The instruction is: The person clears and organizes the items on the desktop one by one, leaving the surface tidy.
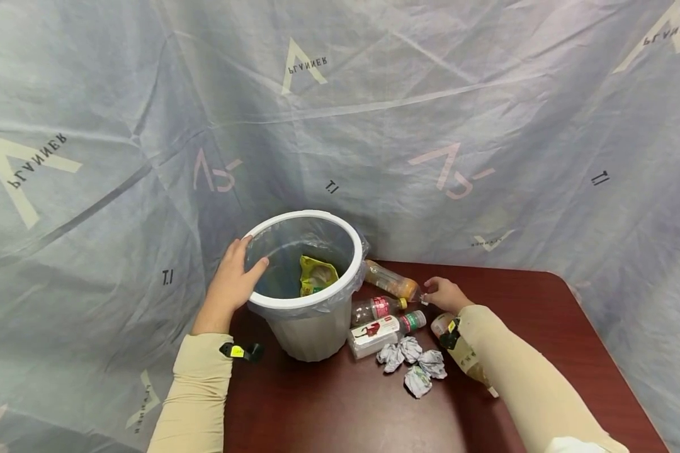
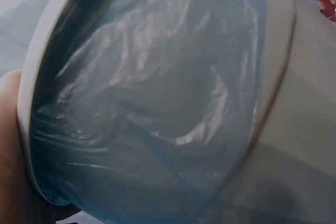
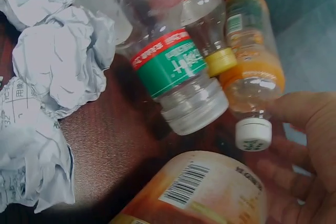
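While the left hand [image 1: 233, 277] grips the rim of the white plastic waste bin with a clear liner [image 1: 305, 303], thumb hooked inside and fingers curled over the outer edge, the right hand [image 1: 445, 293] reaches across the dark red counter [image 1: 544, 302] to the bottles lying beside the bin. Its fingers are loosely spread at the white cap of the orange-tinted plastic drink bottle [image 1: 391, 280] — in the right wrist view the cap sits just off the fingertips [image 3: 294, 109], and I cannot tell for certain whether they touch it; nothing is clasped yet.

By my judgement the clearing-up is only just begun. One yellow crumpled wrapper [image 1: 316, 275] lies at the bottom of the bin, and that is all it holds as far as I can see. Left out on the counter are the orange bottle, a clear bottle with a yellow cap and pink label [image 1: 376, 308], a clear bottle with a red-and-green label [image 1: 386, 328], another amber-labelled bottle [image 1: 459, 343] partly hidden under the right forearm, and a cluster of crumpled white paper balls [image 1: 410, 363] — all close together, just right of the bin.
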`<state>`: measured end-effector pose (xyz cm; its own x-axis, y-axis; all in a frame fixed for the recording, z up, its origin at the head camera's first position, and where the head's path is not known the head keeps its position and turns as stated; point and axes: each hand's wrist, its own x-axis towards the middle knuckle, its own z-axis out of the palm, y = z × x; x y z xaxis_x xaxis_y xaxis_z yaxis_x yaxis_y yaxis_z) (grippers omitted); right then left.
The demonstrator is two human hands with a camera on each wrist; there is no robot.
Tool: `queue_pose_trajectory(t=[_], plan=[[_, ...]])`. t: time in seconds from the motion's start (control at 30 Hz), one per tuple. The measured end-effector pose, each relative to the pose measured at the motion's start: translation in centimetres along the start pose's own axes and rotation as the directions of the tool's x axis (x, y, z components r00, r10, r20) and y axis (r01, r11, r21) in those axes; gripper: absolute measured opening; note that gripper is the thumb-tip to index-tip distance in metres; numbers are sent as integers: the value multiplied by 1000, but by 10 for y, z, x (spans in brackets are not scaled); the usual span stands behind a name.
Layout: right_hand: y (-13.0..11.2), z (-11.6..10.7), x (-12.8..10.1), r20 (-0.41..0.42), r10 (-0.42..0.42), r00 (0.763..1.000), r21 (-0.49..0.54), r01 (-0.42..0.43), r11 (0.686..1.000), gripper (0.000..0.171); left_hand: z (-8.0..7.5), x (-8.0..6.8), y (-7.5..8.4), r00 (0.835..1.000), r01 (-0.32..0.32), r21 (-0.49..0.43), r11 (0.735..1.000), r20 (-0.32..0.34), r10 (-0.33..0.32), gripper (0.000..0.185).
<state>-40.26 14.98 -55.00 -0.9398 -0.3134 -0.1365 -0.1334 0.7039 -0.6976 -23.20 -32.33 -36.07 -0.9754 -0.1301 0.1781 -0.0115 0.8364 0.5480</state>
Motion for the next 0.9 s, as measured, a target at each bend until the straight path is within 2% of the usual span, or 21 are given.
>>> queue_pose_trajectory(t=[0.13,0.27,0.63,0.73,0.9], plan=[[3,5,-2,36,54,998,-14,-53,998,51,1,1,-1,1000,-11,-3,1000,-5,11,76],[3,10,-2,33,71,997,-17,-70,997,48,1,1,-2,1000,-9,-4,1000,-6,9,76],[3,14,1,5,35,999,-46,-35,998,39,1,1,-3,1000,-26,-8,1000,-18,26,74],[1,10,2,9,20,1000,-6,-20,1000,37,0,1,-2,1000,-22,-7,1000,-17,22,74],[-6,-1,3,-16,24,1000,153,-21,988,37,0,0,-4,1000,-16,-9,1000,-13,16,75]])
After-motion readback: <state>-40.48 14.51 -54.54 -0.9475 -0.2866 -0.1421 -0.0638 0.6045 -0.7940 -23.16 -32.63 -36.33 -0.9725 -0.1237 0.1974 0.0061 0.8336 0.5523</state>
